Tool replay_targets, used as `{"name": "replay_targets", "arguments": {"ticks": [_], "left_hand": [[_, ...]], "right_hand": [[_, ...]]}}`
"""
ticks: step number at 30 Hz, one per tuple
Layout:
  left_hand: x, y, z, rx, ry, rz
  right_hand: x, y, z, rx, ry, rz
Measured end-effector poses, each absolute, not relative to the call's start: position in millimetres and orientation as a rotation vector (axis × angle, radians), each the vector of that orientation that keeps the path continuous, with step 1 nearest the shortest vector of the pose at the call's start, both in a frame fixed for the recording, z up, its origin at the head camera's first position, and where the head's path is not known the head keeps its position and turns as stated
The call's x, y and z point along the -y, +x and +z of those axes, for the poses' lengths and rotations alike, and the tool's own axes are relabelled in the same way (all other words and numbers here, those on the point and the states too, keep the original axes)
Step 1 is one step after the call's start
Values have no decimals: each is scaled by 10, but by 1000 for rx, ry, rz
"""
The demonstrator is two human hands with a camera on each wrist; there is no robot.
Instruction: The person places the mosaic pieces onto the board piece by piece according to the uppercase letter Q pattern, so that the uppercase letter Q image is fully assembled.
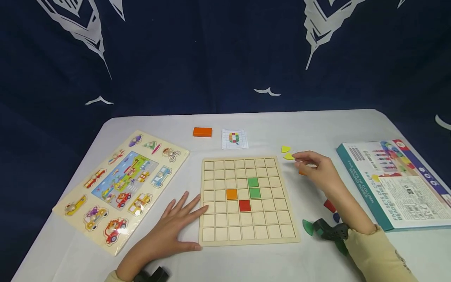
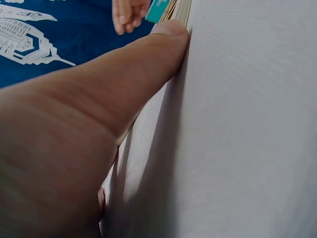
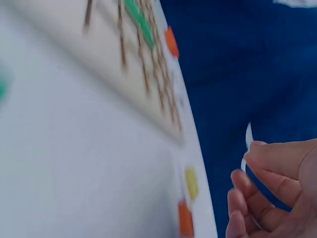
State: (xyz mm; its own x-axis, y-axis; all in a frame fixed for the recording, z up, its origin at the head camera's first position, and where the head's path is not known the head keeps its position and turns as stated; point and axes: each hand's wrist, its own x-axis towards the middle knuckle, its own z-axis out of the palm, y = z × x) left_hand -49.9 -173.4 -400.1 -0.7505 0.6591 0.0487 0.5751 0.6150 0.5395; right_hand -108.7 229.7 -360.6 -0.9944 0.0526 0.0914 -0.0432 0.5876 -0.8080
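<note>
A square wooden grid board (image 1: pixel 215 231) lies mid-table, holding two green squares (image 1: pixel 253 188), an orange square (image 1: pixel 231 194) and a red square (image 1: pixel 244 205). My left hand (image 1: pixel 172 227) rests spread at its left edge; in the left wrist view the thumb (image 2: pixel 148 54) reaches along the board's side. Beyond the board's right edge, my right hand (image 1: pixel 318 170) is beside two yellow pieces (image 1: pixel 285 149), fingers loosely bent. No piece shows between its thumb and fingers in the right wrist view (image 3: pixel 272 188). An orange piece (image 1: pixel 302 172) is partly hidden beneath that hand.
A small pattern card (image 1: pixel 235 145) and an orange block (image 1: pixel 202 132) lie behind the board. To the left is a vehicle picture puzzle (image 1: pixel 84 223), to the right a teal-sided box (image 1: pixel 366 196). Red (image 1: pixel 329 206), dark blue (image 1: pixel 336 217) and green pieces (image 1: pixel 308 227) lie near my right forearm.
</note>
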Motion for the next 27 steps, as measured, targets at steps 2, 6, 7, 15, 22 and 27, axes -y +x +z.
{"name": "replay_targets", "arguments": {"ticks": [2, 6, 7, 15, 22, 27], "left_hand": [[1735, -492, -4003, -2680, 1029, 824], [1734, -487, -4010, -2684, 1035, 836], [1732, -490, -4012, -2684, 1032, 835], [1730, -519, -3983, -2681, 1023, 821], [1744, -519, -3989, -2676, 1022, 824], [1747, -506, -4018, -2676, 1036, 843]], "right_hand": [[-2414, -1097, -3692, 2728, -93, 1336], [-2501, -1106, -3771, 2803, -171, 1307], [-2504, -1109, -3777, 2823, -182, 1296], [-2510, -1134, -3845, 2859, -128, 1084], [-2497, -1142, -3913, 2801, -81, 986], [-2475, -1116, -3913, 2776, -129, 971]]}}
